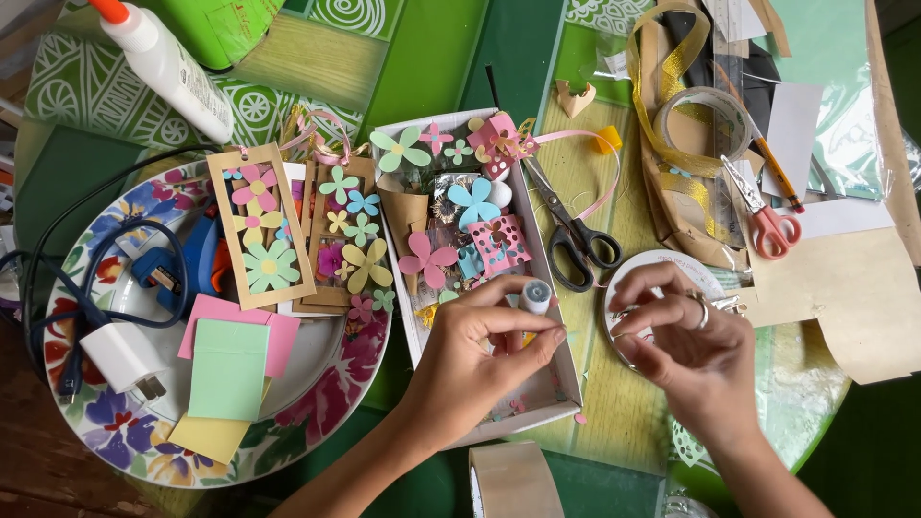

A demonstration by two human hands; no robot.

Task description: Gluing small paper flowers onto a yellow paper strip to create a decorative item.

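My left hand point(484, 345) is closed around a small white glue stick point(534, 296) with a pale blue tip, held upright over the near end of a white shallow box point(566, 379). My right hand point(686, 341), with a ring on one finger, hovers just right of it, fingertips pinched together over a round white lid or disc point(693, 273); what it pinches is too small to make out. The box holds several paper flowers in pink, blue and green and a dotted pink piece point(499, 242).
A flowered plate point(326, 403) at left carries coloured paper sheets, a tan frame with paper flowers point(261, 225), a blue glue gun and a white plug. Black scissors point(574, 235), pink-handled scissors point(767, 223), a tape roll point(703, 125), a white glue bottle point(168, 67) and gold ribbon lie around.
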